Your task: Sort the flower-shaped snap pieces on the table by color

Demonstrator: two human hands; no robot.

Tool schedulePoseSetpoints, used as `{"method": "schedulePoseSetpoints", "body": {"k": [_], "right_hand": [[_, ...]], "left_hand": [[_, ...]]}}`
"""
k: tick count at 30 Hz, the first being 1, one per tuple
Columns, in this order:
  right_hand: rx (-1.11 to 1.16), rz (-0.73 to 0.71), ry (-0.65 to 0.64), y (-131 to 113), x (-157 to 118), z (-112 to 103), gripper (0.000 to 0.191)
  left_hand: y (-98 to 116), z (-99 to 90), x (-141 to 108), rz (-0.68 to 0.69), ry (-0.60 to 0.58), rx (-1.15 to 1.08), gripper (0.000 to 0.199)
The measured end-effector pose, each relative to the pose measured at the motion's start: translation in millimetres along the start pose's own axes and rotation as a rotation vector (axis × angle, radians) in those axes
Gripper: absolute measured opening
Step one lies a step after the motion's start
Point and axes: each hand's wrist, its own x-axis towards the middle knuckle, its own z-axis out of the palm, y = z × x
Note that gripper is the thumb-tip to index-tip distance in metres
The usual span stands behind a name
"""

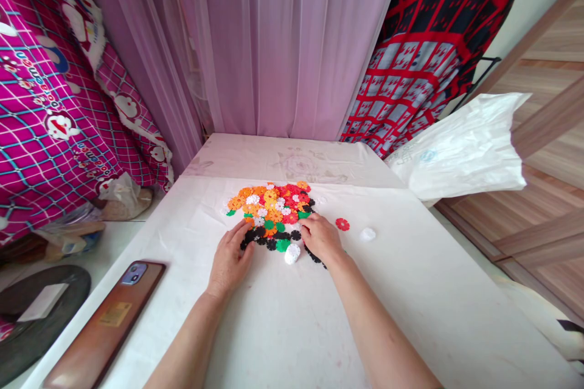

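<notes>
A heap of flower-shaped plastic discs with notched rims lies on the white-covered table, with orange discs (274, 216) at the left and middle, red discs (292, 193) at the upper right and black discs (271, 245) along the near side. Green and white ones are mixed in. My left hand (232, 255) rests at the heap's left edge, thumb and fingers apart beside black discs. At the right edge, my right hand (323, 240) has its fingertips by a green disc (304, 214); both hands look open. A white stack of discs (292, 253) lies in front of the heap.
One red disc (342, 224) and a white piece (367, 234) lie apart to the right. A brown phone (107, 322) lies at the table's left edge. A white plastic bag (465, 149) stands by the right side. A purple curtain (283, 42) hangs behind the table (283, 328).
</notes>
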Motion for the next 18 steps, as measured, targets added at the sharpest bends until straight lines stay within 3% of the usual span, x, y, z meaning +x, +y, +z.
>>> {"method": "schedulePoseSetpoints", "body": {"k": [8,18], "right_hand": [[0.036,0.038,0.049,-3.2,3.9,4.9,0.023],[-0.042,0.131,-0.023,-23.4,14.9,0.3,0.021]], "left_hand": [[-1.6,2.5,-0.5,-0.012,0.002,0.004,0.042],[-1.8,2.2,-0.1,0.006,0.009,0.01,0.043]]}}
